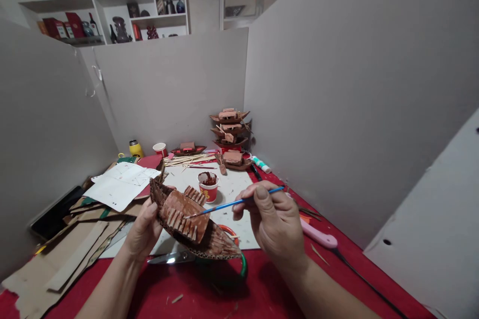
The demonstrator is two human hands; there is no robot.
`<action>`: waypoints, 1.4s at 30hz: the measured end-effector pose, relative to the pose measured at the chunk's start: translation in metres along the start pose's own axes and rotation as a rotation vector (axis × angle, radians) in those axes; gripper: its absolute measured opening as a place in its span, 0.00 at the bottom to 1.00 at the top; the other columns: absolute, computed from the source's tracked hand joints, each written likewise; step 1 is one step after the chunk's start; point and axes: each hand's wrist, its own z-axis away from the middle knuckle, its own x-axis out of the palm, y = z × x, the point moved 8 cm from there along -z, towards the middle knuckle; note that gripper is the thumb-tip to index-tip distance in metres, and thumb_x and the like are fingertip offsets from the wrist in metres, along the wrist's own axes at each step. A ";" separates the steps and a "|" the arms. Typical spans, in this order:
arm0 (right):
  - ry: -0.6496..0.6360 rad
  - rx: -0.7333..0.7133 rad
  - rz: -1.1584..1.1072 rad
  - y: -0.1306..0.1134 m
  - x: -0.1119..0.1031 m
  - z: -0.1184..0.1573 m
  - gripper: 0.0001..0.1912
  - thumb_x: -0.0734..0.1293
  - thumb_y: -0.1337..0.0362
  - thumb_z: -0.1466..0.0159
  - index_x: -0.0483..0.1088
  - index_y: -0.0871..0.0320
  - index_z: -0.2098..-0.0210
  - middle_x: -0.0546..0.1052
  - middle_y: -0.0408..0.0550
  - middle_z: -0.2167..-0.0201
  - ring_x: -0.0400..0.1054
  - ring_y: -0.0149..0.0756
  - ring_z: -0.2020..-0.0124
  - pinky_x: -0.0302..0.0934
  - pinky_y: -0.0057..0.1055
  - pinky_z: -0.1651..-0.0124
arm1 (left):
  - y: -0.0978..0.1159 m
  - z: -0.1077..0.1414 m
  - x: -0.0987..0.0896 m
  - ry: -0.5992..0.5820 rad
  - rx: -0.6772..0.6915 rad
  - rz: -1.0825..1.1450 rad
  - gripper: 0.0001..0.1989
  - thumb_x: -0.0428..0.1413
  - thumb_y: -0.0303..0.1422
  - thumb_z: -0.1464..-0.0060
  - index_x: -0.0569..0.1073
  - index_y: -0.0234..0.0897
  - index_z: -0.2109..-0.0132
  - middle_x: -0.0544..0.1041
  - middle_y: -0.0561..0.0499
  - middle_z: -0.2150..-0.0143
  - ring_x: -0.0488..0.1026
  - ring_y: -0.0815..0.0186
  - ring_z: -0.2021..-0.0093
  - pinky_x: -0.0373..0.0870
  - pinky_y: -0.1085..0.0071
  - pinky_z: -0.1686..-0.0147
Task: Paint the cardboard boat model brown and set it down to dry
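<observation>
Head: one held boat (198,227), one paintbrush (225,205)

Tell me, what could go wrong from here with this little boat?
The open cup stands just beyond the boat; a bump might tip it. The brush points at the raised strips, so pressing hard could loosen one. The scissors lie partly hidden below the boat, which might scrape them if lowered carelessly.

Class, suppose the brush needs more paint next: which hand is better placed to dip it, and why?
Probably the right hand: its fingers grip the brush, with the paint cup just beyond. The left hand holds the boat.
</observation>
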 end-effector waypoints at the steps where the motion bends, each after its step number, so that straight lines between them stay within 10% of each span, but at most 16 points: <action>1: -0.030 0.015 -0.014 0.001 0.003 0.001 0.13 0.66 0.56 0.31 0.75 0.56 0.67 0.79 0.42 0.78 0.74 0.31 0.79 0.71 0.27 0.73 | 0.000 0.000 0.000 -0.005 -0.004 -0.002 0.30 0.69 0.46 0.60 0.80 0.38 0.50 0.81 0.43 0.51 0.72 0.46 0.42 0.67 0.56 0.41; 42: -0.054 0.012 0.118 -0.002 0.007 0.004 0.13 0.68 0.55 0.33 0.76 0.57 0.67 0.80 0.44 0.77 0.76 0.33 0.77 0.72 0.28 0.71 | 0.002 0.002 0.006 -0.027 0.006 -0.034 0.29 0.69 0.46 0.61 0.80 0.38 0.51 0.81 0.43 0.52 0.72 0.45 0.43 0.66 0.55 0.41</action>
